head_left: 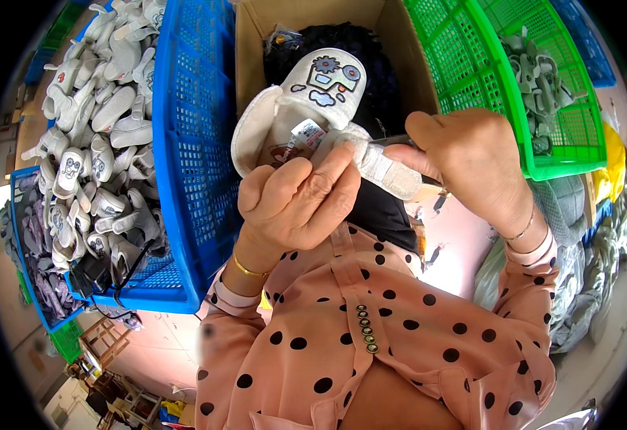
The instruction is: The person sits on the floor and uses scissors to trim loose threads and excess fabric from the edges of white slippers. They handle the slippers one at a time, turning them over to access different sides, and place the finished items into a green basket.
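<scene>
L hand grips white slipper by its strap; R hand pinches dark tool at strap. Keep strap taut, tool tip off fingers. Cardboard box behind slipper.

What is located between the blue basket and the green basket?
In the head view, an open cardboard box stands between the blue basket and green basket.

Pink blouse, black polka dots, small dark studs down front placket, banded cuffs. Gold bangle on left wrist; thin chain bracelet on right.
</scene>
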Available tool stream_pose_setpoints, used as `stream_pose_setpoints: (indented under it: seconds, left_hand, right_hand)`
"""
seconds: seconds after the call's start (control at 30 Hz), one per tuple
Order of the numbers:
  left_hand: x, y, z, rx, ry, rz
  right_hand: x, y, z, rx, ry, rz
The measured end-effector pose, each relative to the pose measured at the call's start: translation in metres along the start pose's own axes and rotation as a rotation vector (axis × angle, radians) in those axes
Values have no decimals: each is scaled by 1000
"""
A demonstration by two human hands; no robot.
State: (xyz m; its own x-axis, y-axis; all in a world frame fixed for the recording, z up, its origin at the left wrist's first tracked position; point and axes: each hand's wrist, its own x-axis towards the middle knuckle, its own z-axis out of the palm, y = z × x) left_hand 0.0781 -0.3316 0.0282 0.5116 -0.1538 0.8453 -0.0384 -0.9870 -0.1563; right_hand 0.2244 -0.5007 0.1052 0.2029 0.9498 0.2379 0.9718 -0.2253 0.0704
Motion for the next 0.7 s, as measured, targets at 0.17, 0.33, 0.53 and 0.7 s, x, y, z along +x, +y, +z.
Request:
stream_pose_setpoints:
  seconds: [0.17,0.33,0.53,0.7]
  left_hand:
    - [0,-5,-2,18,-20,-4]
    - [4,-4,-5,-7,-9,-3]
    - [4,-3,-3,11,11,35]
    - [1,1,-1,7,7,28]
  right_hand:
    - [-1,4,-5,15,12,-11]
    - [2,2,-6,-5,12,-39]
    - [2,-3,-7,37,-16,0]
    - [1,-2,-3,-19,0,-34]
